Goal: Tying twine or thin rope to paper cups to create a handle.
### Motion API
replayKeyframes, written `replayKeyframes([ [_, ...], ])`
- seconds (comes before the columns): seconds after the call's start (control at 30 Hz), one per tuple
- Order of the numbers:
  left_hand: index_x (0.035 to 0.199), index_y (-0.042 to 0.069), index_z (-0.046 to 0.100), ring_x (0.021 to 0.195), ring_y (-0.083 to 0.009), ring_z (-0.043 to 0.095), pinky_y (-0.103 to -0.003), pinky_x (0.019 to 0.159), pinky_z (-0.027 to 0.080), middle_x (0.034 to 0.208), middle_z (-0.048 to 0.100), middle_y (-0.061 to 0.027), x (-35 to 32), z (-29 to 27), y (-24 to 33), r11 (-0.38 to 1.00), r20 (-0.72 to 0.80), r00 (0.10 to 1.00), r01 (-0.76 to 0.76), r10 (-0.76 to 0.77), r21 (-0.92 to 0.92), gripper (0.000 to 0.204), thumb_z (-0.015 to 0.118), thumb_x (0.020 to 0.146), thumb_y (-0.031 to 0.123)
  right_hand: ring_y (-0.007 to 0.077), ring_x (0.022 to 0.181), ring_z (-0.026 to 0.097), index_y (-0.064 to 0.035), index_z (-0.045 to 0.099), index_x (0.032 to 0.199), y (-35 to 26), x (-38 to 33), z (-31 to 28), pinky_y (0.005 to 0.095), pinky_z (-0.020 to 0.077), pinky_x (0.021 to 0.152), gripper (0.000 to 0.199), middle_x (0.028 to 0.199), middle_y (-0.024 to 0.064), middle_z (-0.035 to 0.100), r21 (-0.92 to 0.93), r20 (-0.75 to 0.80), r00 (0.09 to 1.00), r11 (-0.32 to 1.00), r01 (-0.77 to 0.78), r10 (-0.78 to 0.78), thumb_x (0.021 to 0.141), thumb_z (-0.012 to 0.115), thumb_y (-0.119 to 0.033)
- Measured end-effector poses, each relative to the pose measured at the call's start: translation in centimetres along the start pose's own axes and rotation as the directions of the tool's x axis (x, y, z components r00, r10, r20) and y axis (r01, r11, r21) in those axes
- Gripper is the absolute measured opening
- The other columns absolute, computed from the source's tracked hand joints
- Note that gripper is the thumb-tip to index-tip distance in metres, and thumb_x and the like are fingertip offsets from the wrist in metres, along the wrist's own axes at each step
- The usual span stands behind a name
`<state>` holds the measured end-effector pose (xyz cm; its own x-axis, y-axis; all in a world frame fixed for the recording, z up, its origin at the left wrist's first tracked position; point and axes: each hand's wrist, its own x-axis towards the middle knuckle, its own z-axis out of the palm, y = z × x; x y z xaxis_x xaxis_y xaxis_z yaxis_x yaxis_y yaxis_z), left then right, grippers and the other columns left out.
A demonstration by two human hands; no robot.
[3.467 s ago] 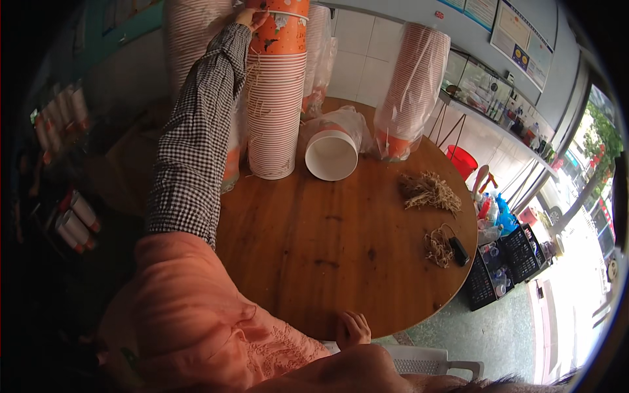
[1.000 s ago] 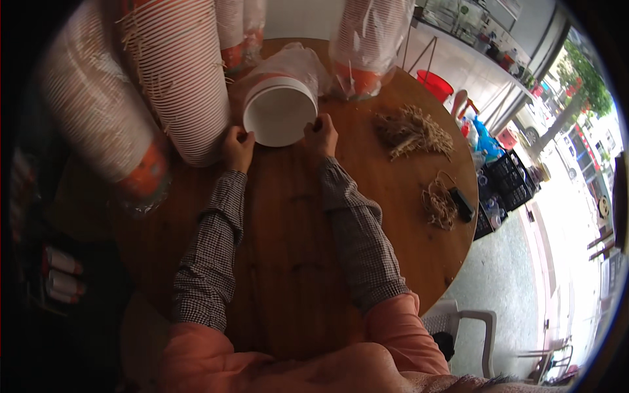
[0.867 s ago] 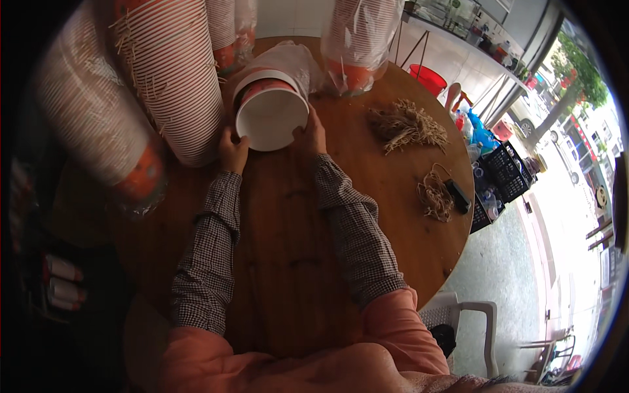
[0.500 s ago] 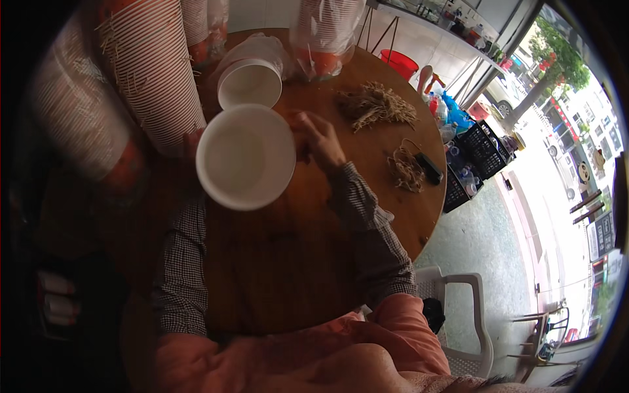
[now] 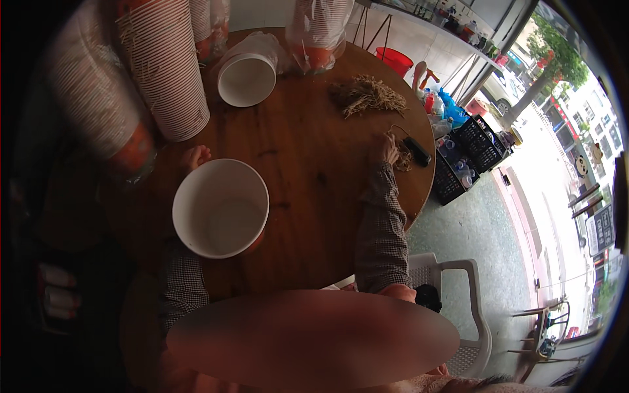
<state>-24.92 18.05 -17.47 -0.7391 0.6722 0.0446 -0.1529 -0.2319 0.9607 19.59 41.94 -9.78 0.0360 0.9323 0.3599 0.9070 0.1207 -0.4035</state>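
Note:
A large paper tub (image 5: pixel 221 213), white inside with a bit of orange outer wall showing, stands on the round wooden table in front of me. Just beyond its rim is my left hand (image 5: pixel 195 156), its fingers curled with nothing seen in them; the tub hides part of that forearm. At the table's right side my right hand (image 5: pixel 388 150) has its fingers pinched at a small tangle of straw strands (image 5: pixel 403 157). A dark-handled tool (image 5: pixel 417 151) lies against that tangle.
Tall stacks of nested tubs (image 5: pixel 167 78) rise at the back left, some in clear plastic. A bagged tub stack (image 5: pixel 246 80) lies with its mouth toward me. A larger straw bundle (image 5: pixel 372 97) is at the back right. Black crates (image 5: pixel 452 171) and a white chair (image 5: pixel 475 281) stand beyond the table.
The tub has come nearer to me and down to the left, apart from the bagged stack. My right hand has left it and moved right to the small straw tangle.

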Motion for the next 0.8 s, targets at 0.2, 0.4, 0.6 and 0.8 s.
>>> replayKeyframes([
  [0.2,0.101,0.005,0.061,0.083,-0.0136,0.061,-0.024,0.067,0.048,0.092,0.063,-0.0054,-6.7,-4.5,-2.1,0.890,0.206,0.900,-0.421,0.384,0.176,0.019,0.057,0.092,0.021,0.0183,0.073,0.062,-0.0008,0.068,0.093,-10.1,-5.2,-3.6,0.0329,0.0496,0.062,0.016,0.088,0.0084,0.066,0.654,0.032,0.930,0.711,0.258,-0.367,0.088,0.058,-0.013],
  [0.4,0.100,0.005,0.061,0.080,-0.0133,0.061,-0.023,0.067,0.048,0.090,0.063,-0.0049,-10.3,2.4,0.1,0.967,0.230,0.958,-0.206,0.169,0.148,0.018,0.057,0.091,0.020,0.0083,0.069,0.058,0.0026,0.067,0.091,-14.7,-10.4,-4.4,0.0261,0.0484,0.060,0.015,0.075,0.0037,0.065,0.933,0.158,0.791,0.352,0.076,-0.591,0.085,0.063,-0.010],
  [0.6,0.099,0.004,0.061,0.078,-0.0130,0.060,-0.022,0.066,0.047,0.088,0.062,-0.0043,-11.2,10.2,2.3,0.996,0.307,0.951,0.002,-0.030,0.094,0.017,0.058,0.091,0.019,0.0113,0.070,0.061,0.0019,0.068,0.090,-15.4,-12.1,-1.9,0.0272,0.0496,0.063,0.015,0.078,0.0089,0.067,0.898,0.119,0.764,0.397,0.190,-0.634,0.083,0.064,-0.011],
  [0.8,0.098,0.004,0.062,0.076,-0.0127,0.060,-0.021,0.065,0.047,0.086,0.062,-0.0037,-10.7,11.7,5.0,0.959,0.392,0.877,0.279,-0.277,0.053,0.016,0.058,0.090,0.017,0.0104,0.071,0.060,0.0006,0.067,0.091,-13.1,-10.5,-0.1,0.0265,0.0483,0.065,0.014,0.078,0.0078,0.067,0.826,0.113,0.848,0.524,0.210,-0.518,0.083,0.063,-0.011],
])
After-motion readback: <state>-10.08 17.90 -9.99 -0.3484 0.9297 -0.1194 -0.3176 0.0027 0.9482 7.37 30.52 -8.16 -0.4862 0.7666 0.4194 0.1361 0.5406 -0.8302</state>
